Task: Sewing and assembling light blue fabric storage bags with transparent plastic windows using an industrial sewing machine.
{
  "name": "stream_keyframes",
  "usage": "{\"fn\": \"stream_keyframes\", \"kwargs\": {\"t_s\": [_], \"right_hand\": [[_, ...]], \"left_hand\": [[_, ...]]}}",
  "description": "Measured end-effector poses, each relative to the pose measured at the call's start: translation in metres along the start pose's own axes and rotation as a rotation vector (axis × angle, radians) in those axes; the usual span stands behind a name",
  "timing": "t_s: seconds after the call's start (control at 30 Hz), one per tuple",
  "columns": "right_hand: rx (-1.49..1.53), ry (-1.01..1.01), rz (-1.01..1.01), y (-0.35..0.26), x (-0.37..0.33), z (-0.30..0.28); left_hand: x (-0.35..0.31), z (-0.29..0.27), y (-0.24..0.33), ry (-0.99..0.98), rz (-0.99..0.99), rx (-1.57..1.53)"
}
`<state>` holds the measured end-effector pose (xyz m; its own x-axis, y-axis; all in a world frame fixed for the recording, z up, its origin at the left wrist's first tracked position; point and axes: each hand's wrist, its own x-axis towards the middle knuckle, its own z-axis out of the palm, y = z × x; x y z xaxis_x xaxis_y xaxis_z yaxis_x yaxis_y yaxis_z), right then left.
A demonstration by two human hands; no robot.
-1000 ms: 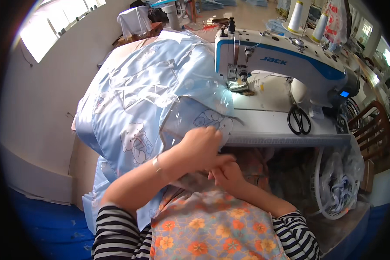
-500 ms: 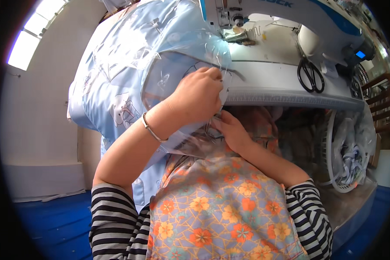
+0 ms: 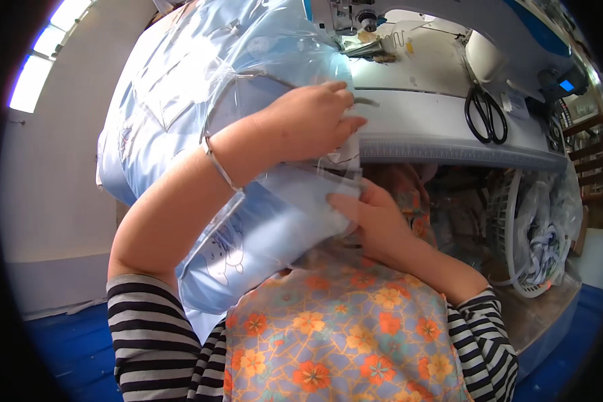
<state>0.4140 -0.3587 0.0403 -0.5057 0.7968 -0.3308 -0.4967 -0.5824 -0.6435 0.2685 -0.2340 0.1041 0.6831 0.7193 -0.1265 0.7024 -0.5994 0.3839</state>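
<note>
Light blue fabric [image 3: 228, 258] with printed cartoon animals spreads over the table's left side and hangs down toward my lap. Clear plastic sheet [image 3: 194, 74] with grey edging lies over it, glossy and wrinkled. My left hand [image 3: 315, 120] rests palm down over the plastic, thumb and fingers apart, near the front edge of the table. Lower and to the right, my right hand [image 3: 378, 218] pinches the edge of the blue fabric, its thumb on top. Whether it also grips plastic is hard to see. A grey strip end [image 3: 367, 102] sticks out beyond my left fingers.
A white and blue sewing machine [image 3: 449, 27] stands at the back right. Black-handled scissors [image 3: 486, 115] lie on the table behind a ruler strip [image 3: 435, 149] along its front edge. A white basket [image 3: 512, 228] with plastic and straps sits at the right.
My left hand has loosened from its closed grip, its fingers now apart. Blue fabric has come over my lap beneath it, and my right hand has shifted slightly right and down.
</note>
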Motion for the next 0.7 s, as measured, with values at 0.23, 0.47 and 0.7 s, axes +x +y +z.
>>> {"fn": "stream_keyframes", "kwargs": {"t_s": [0.23, 0.47, 0.7], "right_hand": [[-0.073, -0.201, 0.107, 0.017, 0.007, -0.017], [-0.054, -0.131, 0.165, 0.017, 0.021, -0.013], [0.066, 0.051, 0.05, 0.003, 0.034, -0.017]], "left_hand": [[0.0, 0.032, -0.022, 0.274, 0.185, 0.197], [0.009, 0.025, -0.032, 0.276, 0.201, 0.274], [0.036, 0.021, -0.061, 0.342, 0.229, 0.298]]}}
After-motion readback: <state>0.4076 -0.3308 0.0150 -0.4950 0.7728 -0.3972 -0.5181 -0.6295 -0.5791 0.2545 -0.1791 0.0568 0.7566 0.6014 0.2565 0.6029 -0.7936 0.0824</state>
